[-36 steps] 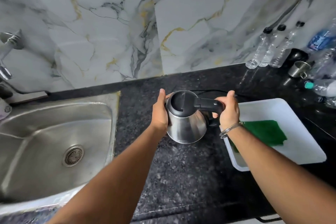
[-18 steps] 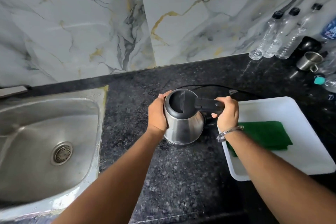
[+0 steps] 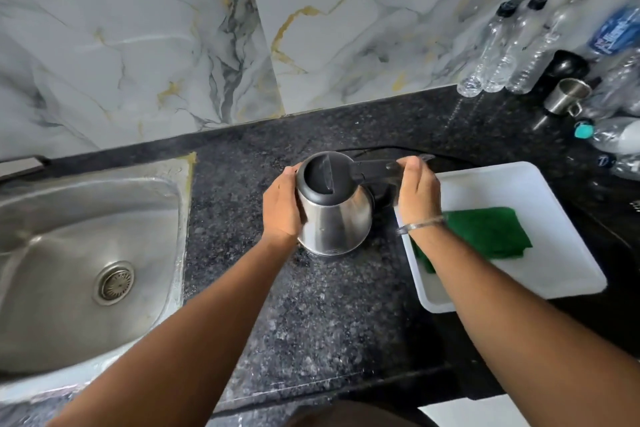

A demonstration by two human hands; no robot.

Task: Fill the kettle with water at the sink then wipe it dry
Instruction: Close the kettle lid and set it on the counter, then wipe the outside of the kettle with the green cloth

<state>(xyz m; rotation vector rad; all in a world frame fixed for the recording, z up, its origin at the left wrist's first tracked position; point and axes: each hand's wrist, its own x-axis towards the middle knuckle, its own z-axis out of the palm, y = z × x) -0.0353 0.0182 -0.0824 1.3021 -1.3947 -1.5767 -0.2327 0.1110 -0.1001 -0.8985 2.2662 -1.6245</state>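
Note:
A steel kettle with a black lid and black handle stands on the dark granite counter, lid closed. My left hand presses flat against its left side. My right hand grips the black handle on the right. The steel sink lies to the left, its drain visible and its tap out of view. A folded green cloth rests in a white tray just right of the kettle, partly hidden by my right forearm.
Several clear plastic bottles lean on the marble wall at the back right, beside a small steel cup and more bottles. A black cord runs behind the kettle. The counter's front edge lies close below my arms.
The view has tilted down and shifted right, so the tap is out of sight. Both hands remain on the kettle, which appears slightly tilted and perhaps lifted a little.

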